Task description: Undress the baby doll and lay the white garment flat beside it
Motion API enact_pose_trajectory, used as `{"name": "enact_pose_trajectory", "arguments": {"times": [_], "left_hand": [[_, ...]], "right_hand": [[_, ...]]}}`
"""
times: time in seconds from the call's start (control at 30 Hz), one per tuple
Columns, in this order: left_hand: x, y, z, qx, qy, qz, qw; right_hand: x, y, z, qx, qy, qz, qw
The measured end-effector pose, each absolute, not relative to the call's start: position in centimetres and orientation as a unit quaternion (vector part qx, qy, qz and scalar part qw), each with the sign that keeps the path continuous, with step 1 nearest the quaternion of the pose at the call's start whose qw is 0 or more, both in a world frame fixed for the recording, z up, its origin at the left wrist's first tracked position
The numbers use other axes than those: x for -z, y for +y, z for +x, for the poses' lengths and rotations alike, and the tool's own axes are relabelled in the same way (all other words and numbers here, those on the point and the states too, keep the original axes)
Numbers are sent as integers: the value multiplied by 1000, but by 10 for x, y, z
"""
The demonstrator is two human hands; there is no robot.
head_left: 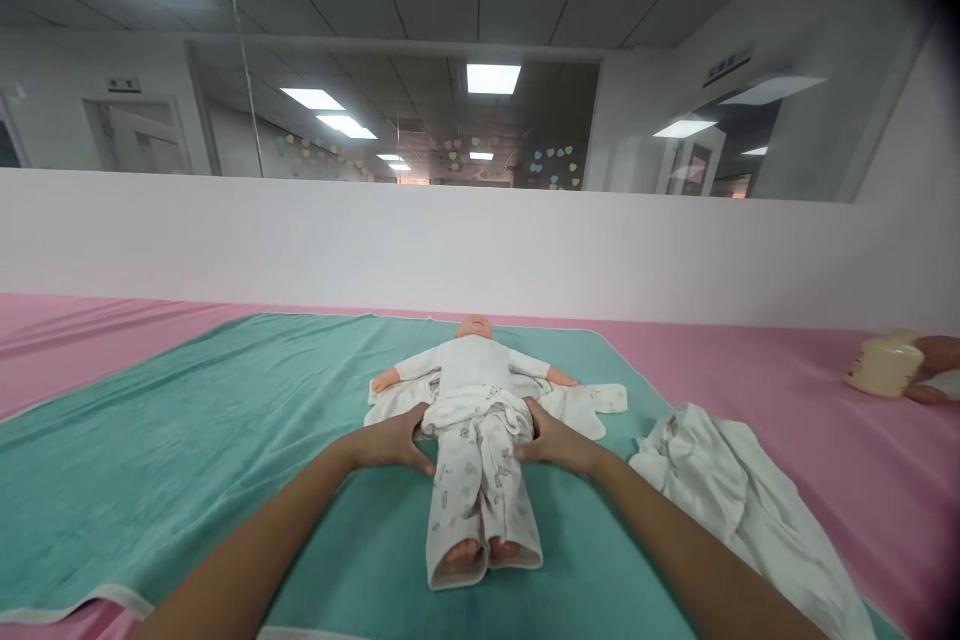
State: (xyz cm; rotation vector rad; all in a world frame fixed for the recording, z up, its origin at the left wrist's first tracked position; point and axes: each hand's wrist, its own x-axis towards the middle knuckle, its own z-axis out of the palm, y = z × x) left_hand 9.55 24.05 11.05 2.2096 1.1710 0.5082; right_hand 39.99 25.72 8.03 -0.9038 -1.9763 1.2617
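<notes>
A baby doll (pixel 475 360) lies on its back on a green towel (pixel 300 480), head away from me and feet towards me. It has a white long-sleeved top and white patterned trousers (pixel 457 480) whose loose legs reach the ankles. My left hand (pixel 397 436) curls against the trousers at the doll's left-of-view hip. On the opposite hip, my right hand (pixel 553 440) grips the trousers in the same way, fingers partly hidden by the cloth. A white patterned garment (pixel 585 405) lies spread beneath the doll, its sleeve stretched out to the right.
Crumpled white cloth (pixel 727 480) lies to the right, over the towel's edge. Further right, another person's hand (pixel 937 370) touches a cream-coloured container (pixel 885 364) on the pink sheet (pixel 697 360). A white wall (pixel 450 250) with windows rises behind.
</notes>
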Motion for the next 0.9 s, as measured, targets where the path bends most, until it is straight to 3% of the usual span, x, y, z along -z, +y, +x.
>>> {"name": "enact_pose_trajectory", "arguments": {"times": [0.33,0.5,0.73,0.9], "left_hand": [[-105,243,112,-192,519,801,230],[-112,239,114,-229,483,799,276],[-104,225,109,-237,457,794,325],[-73,203,107,-283,421,822,260]], "right_hand": [[-86,252,389,-366,-765,-418,325],[-86,251,389,-383,-751,-398,363],[-96,234,402,-416,-798,-349,260],[-88,202,400,-429,-800,-344,242]]}}
